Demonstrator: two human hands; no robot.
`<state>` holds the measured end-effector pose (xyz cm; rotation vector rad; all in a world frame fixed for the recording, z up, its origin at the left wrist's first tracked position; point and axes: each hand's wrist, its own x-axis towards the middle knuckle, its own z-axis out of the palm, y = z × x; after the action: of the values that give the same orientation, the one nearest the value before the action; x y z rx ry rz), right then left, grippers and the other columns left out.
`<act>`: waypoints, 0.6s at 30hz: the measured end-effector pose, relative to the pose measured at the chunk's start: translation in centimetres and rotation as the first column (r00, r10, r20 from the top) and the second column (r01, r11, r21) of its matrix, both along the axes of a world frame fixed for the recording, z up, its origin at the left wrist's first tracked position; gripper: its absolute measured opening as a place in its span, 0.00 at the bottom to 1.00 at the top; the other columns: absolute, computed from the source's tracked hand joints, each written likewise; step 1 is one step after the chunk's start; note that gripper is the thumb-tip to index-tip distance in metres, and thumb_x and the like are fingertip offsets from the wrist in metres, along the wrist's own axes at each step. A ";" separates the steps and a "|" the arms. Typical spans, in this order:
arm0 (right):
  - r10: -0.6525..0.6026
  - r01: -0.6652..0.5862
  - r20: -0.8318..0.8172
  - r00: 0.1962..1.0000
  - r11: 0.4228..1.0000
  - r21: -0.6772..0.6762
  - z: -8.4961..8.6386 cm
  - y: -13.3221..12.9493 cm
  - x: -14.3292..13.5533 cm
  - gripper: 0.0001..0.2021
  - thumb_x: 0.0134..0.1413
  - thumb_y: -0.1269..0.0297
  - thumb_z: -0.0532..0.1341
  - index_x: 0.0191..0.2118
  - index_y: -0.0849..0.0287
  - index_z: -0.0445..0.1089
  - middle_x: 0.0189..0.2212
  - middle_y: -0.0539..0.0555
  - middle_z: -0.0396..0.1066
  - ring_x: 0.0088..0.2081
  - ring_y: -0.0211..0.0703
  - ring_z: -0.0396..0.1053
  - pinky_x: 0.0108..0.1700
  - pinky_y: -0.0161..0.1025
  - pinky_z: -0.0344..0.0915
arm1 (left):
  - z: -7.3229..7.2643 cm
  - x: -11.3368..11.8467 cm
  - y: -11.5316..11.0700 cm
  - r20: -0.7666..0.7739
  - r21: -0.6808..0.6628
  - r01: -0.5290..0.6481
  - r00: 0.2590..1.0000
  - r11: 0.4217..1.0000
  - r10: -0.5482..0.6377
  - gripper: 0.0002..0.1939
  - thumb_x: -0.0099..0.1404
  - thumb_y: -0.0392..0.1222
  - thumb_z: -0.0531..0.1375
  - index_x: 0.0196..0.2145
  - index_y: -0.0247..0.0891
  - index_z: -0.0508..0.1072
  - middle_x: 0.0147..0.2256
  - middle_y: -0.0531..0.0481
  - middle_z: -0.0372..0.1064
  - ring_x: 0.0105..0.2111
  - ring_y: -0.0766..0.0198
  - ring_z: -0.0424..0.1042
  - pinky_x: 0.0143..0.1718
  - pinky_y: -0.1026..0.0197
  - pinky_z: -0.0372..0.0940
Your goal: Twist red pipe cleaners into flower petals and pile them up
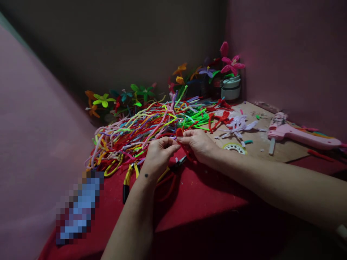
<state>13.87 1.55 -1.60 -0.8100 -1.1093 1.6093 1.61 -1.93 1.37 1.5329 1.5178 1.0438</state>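
My right hand (199, 144) is closed on a red fuzzy pipe-cleaner piece (179, 133), which shows above and below its fingertips. Close beside it on the left, my left hand (159, 153) has thumb and forefinger pinched together at the edge of the red piece; what lies between those fingertips is too small to make out. Behind both hands spreads a big heap of coloured pipe cleaners (146, 126). Scissors (180, 162) lie partly hidden under my hands, and yellow-and-black pliers (127, 180) rest left of my left wrist.
On cardboard (287, 148) at the right are a pink glue gun (300, 135), lilac fuzzy pieces (240, 124) and a white tape roll (234, 147). Pipe-cleaner flowers (233, 65) and a lidded cup (231, 88) stand behind. A blurred blue object (82, 209) lies front left on the red cloth (206, 195).
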 end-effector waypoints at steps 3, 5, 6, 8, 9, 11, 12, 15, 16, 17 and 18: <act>-0.005 0.005 0.007 1.000 1.000 0.012 -0.2 0.2 0.0 0.11 0.35 0.66 0.63 0.16 0.62 0.60 0.11 0.44 0.57 0.15 0.28 0.50 0.20 0.32 0.45 | 0.1 0.0 -0.1 0.002 0.042 -0.005 1.000 0.999 0.005 0.11 0.46 0.43 0.63 0.22 0.32 0.69 0.17 0.57 0.60 0.16 0.75 0.53 0.18 0.69 0.49; 0.011 -0.011 -0.003 1.000 1.000 0.007 -0.2 0.3 0.1 0.11 0.38 0.66 0.62 0.16 0.62 0.60 0.11 0.45 0.57 0.15 0.28 0.51 0.20 0.32 0.45 | 0.2 -0.1 0.0 0.014 0.049 -0.011 1.000 0.999 0.010 0.11 0.48 0.43 0.63 0.23 0.32 0.69 0.18 0.56 0.61 0.16 0.75 0.54 0.18 0.68 0.50; 0.022 -0.022 -0.015 1.000 1.000 0.000 -0.2 0.3 0.1 0.10 0.39 0.67 0.61 0.16 0.62 0.60 0.11 0.45 0.57 0.15 0.29 0.51 0.20 0.32 0.46 | 0.2 -0.3 0.0 0.020 0.040 -0.013 1.000 0.999 0.012 0.11 0.48 0.44 0.62 0.25 0.32 0.69 0.19 0.55 0.62 0.16 0.75 0.55 0.18 0.68 0.50; 0.037 -0.037 -0.045 0.998 0.999 -0.009 -0.2 0.5 0.1 0.09 0.41 0.68 0.60 0.17 0.63 0.61 0.11 0.45 0.57 0.15 0.29 0.52 0.20 0.32 0.47 | 0.1 -0.5 0.1 0.032 0.017 -0.017 0.999 1.000 0.017 0.13 0.49 0.46 0.62 0.28 0.32 0.70 0.20 0.55 0.63 0.16 0.74 0.56 0.18 0.68 0.51; 0.038 -0.039 -0.054 0.998 0.999 -0.009 -0.2 0.5 0.1 0.09 0.41 0.69 0.60 0.17 0.63 0.61 0.12 0.46 0.58 0.15 0.29 0.53 0.20 0.32 0.48 | 0.0 -0.6 0.1 0.038 0.009 -0.011 0.999 1.000 0.011 0.13 0.50 0.46 0.61 0.29 0.32 0.70 0.20 0.55 0.63 0.16 0.74 0.56 0.18 0.68 0.52; 0.035 -0.036 -0.057 0.998 0.999 -0.008 -0.2 0.6 0.1 0.08 0.42 0.70 0.60 0.18 0.64 0.62 0.12 0.46 0.59 0.15 0.29 0.54 0.20 0.32 0.49 | -0.2 -0.8 0.2 0.065 0.009 0.014 0.998 1.000 -0.014 0.14 0.51 0.47 0.61 0.28 0.33 0.69 0.19 0.55 0.63 0.16 0.74 0.57 0.18 0.68 0.53; 0.037 -0.038 -0.059 0.998 0.999 -0.007 -0.2 0.6 0.1 0.08 0.42 0.70 0.59 0.18 0.64 0.62 0.13 0.47 0.59 0.15 0.29 0.54 0.20 0.32 0.49 | -0.3 -0.9 0.3 0.084 0.008 0.024 0.996 1.000 -0.025 0.13 0.51 0.47 0.61 0.28 0.33 0.69 0.19 0.55 0.62 0.15 0.74 0.57 0.18 0.68 0.53; 0.071 -0.071 -0.079 0.994 0.997 0.002 -0.1 0.6 0.1 0.08 0.42 0.71 0.60 0.18 0.64 0.62 0.13 0.46 0.59 0.16 0.29 0.55 0.20 0.32 0.49 | -0.7 -1.2 0.4 0.128 0.011 0.024 0.992 1.000 -0.025 0.12 0.51 0.46 0.62 0.26 0.34 0.68 0.18 0.56 0.61 0.15 0.74 0.56 0.17 0.68 0.51; 0.079 -0.079 -0.080 0.994 0.997 0.002 -0.1 0.5 0.1 0.08 0.42 0.72 0.60 0.18 0.64 0.62 0.13 0.47 0.59 0.16 0.29 0.55 0.20 0.32 0.50 | -0.8 -1.3 0.4 0.137 0.018 0.021 0.990 1.000 -0.023 0.12 0.51 0.46 0.62 0.25 0.34 0.68 0.18 0.56 0.61 0.15 0.74 0.56 0.17 0.68 0.51; 0.081 -0.081 -0.071 0.994 0.997 0.001 0.0 0.5 0.1 0.08 0.42 0.72 0.60 0.18 0.64 0.62 0.12 0.47 0.59 0.16 0.30 0.55 0.20 0.32 0.50 | -0.8 -1.4 0.4 0.144 0.026 0.025 0.989 0.999 -0.028 0.12 0.51 0.46 0.62 0.25 0.34 0.68 0.18 0.56 0.61 0.16 0.74 0.57 0.17 0.68 0.51; 0.073 -0.073 -0.053 0.996 0.997 -0.003 0.0 0.4 0.1 0.08 0.42 0.72 0.60 0.18 0.64 0.62 0.12 0.47 0.59 0.16 0.30 0.55 0.20 0.32 0.50 | -0.9 -1.4 0.4 0.156 0.035 0.033 0.987 0.999 -0.038 0.12 0.52 0.46 0.61 0.24 0.34 0.68 0.18 0.56 0.61 0.16 0.74 0.57 0.18 0.68 0.52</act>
<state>14.01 1.97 -1.57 -0.7335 -1.1089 1.6854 0.18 -1.50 0.49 1.4584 1.3679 1.1454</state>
